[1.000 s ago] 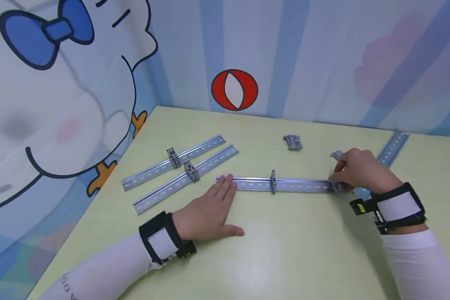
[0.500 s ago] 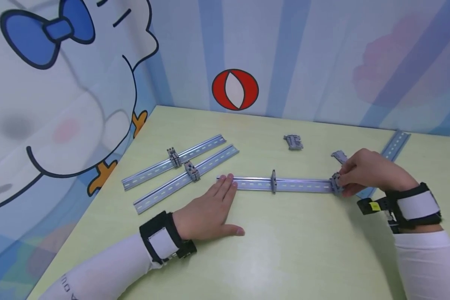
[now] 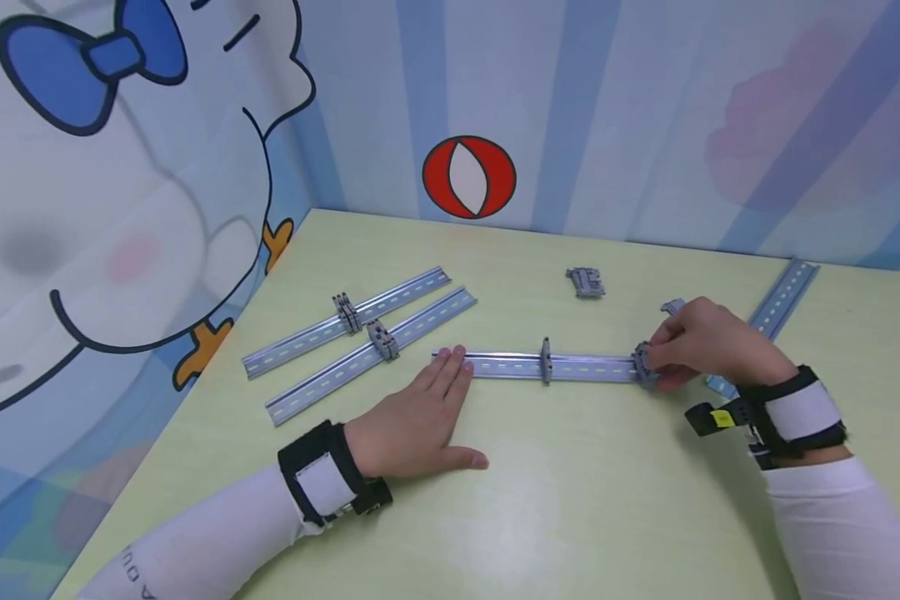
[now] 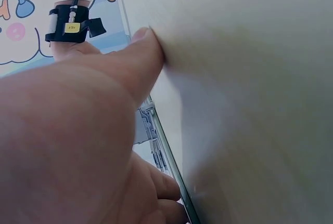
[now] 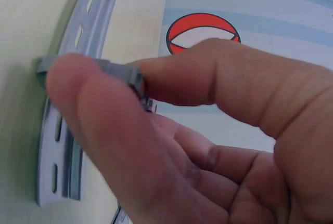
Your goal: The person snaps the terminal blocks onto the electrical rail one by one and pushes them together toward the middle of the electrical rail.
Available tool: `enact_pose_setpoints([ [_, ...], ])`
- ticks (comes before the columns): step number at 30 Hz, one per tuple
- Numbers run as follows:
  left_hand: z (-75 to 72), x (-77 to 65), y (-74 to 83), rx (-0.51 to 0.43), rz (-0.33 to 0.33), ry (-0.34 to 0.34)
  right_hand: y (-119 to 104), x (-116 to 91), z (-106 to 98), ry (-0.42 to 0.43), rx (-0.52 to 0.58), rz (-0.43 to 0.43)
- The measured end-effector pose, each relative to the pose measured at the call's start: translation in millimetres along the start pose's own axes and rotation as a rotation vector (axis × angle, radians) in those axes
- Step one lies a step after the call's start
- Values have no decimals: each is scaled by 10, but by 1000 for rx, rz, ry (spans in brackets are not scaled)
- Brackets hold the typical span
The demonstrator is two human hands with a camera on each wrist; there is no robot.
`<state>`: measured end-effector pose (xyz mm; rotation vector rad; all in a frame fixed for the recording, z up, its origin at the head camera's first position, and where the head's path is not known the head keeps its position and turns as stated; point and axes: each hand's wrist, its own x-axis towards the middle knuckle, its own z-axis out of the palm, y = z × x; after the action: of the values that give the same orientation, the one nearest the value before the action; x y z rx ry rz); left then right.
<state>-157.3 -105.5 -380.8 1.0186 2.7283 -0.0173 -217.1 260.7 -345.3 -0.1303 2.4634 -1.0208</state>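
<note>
A slotted metal DIN rail (image 3: 592, 368) lies across the middle of the table. My left hand (image 3: 412, 425) rests flat on its left end with fingers straight and thumb spread. Near the rail's other end, my right hand (image 3: 712, 343) pinches a grey terminal block (image 3: 642, 367) between thumb and fingers. In the right wrist view this terminal block (image 5: 122, 72) sits across the rail (image 5: 52, 151), partly hidden by the fingertips, and a short length of rail shows beyond it. A thin grey piece (image 3: 547, 362) stands upright on the rail between the two hands.
Two more DIN rails (image 3: 300, 343) (image 3: 435, 318) lie slanted at the left, each carrying grey blocks (image 3: 347, 313) (image 3: 382, 340). A loose grey block (image 3: 587, 282) lies at the back. Behind my right hand are another grey piece (image 3: 672, 307) and a rail (image 3: 783, 296).
My right hand has moved left, and the pinched terminal block has shifted left along the rail from its right end. The left hand has stayed in place.
</note>
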Motion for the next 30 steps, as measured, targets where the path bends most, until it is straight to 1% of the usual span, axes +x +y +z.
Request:
enact_pose_setpoints([
  [3, 11, 8, 1, -6, -2, -1, -13, 8, 30, -6, 57, -4],
  [9, 17, 22, 5, -6, 0, 2, -7, 43, 85, -16, 130, -11],
  [14, 10, 14, 4, -5, 1, 0, -32, 98, 160, -14, 188, -41],
  [23, -14, -1, 19, -5, 2, 0, -119, 120, 300, 12, 270, -71],
  [30, -10, -6, 16, 4, 7, 2, -177, 166, 442, 23, 309, -102],
])
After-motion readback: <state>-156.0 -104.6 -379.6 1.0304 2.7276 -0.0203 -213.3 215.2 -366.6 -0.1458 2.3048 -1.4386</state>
